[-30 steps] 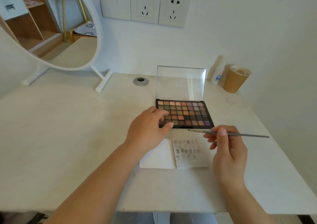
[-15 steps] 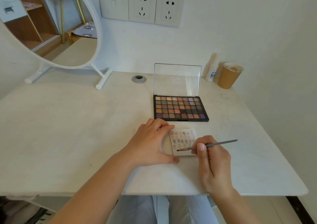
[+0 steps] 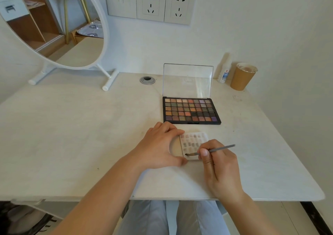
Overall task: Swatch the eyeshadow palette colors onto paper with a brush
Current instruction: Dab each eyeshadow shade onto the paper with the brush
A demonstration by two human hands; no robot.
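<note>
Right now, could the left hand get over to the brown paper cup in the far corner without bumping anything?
Probably not on a straight line. The left hand rests on the paper, and the open eyeshadow palette with its upright clear lid stands between it and the cup. It would have to go over or around.

The palette [image 3: 191,110] is black with a grid of browns, oranges, greens and purples (lid clear). Paper [image 3: 193,142] carries faint mauve-grey swatches; the cup [image 3: 242,77] is tan.
</note>
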